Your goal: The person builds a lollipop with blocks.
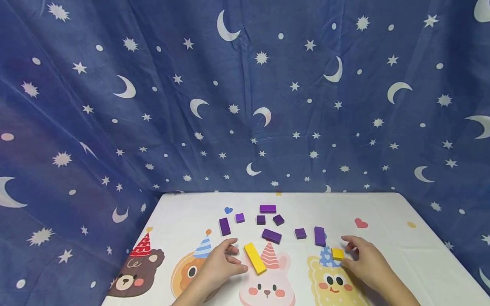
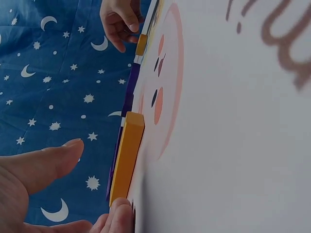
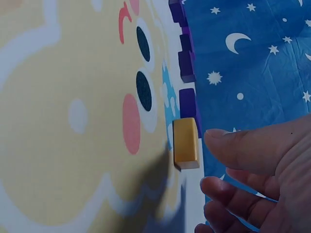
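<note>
A long yellow block (image 1: 254,258) lies slanted on the white table cover. Just left of it is my left hand (image 1: 220,265), thumb and fingers spread apart and holding nothing. In the left wrist view, curled fingertips overlap the near end of the long yellow block (image 2: 127,158); contact cannot be told. Farther right, a small yellow block (image 1: 337,254) sits on the printed blue party hat. My right hand (image 1: 365,261) is beside it, thumb and fingers parted around its right side. A narrow gap shows between the thumb and the small yellow block (image 3: 186,143) in the right wrist view.
Several purple blocks lie scattered beyond my hands, among them a long one (image 1: 320,236) behind the small yellow block and another (image 1: 272,236) near the middle. The table's back edge meets a blue curtain (image 1: 245,127) with moons and stars.
</note>
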{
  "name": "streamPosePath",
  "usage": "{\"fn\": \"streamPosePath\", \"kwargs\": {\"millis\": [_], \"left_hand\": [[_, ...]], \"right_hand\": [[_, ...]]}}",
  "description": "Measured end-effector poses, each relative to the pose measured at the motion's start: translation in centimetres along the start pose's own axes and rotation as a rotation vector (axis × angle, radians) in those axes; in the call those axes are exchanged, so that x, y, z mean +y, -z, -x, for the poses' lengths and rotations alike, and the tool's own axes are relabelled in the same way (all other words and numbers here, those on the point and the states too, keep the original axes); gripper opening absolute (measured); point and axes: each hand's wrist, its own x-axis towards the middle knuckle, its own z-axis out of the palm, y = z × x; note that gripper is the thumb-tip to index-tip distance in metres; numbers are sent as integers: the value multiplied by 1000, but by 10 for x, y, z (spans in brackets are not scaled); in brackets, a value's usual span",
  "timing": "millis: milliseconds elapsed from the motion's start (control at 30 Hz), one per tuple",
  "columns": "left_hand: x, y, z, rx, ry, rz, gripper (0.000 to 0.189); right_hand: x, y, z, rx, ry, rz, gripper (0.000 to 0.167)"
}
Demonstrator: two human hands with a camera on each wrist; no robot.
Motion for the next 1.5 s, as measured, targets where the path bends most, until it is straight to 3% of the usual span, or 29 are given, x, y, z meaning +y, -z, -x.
{"fn": "streamPosePath", "kwargs": {"millis": [167, 500, 1033, 1300, 1500], "left_hand": [[2, -7, -2, -12, -17, 19, 96], [6, -17, -7, -6, 32, 10, 95], [13, -33, -16, 63, 26, -215, 96], [10, -39, -17, 106, -15, -268, 91], [9, -43, -17, 124, -8, -311, 97]], "right_hand": [[3, -2, -3, -16, -11, -7, 73], [3, -6, -8, -52, -32, -22, 64], [2, -11, -11, -43, -40, -10, 59], [1, -9, -15, -47, -60, -7, 54], [2, -10, -14, -67, -86, -30, 48]]}}
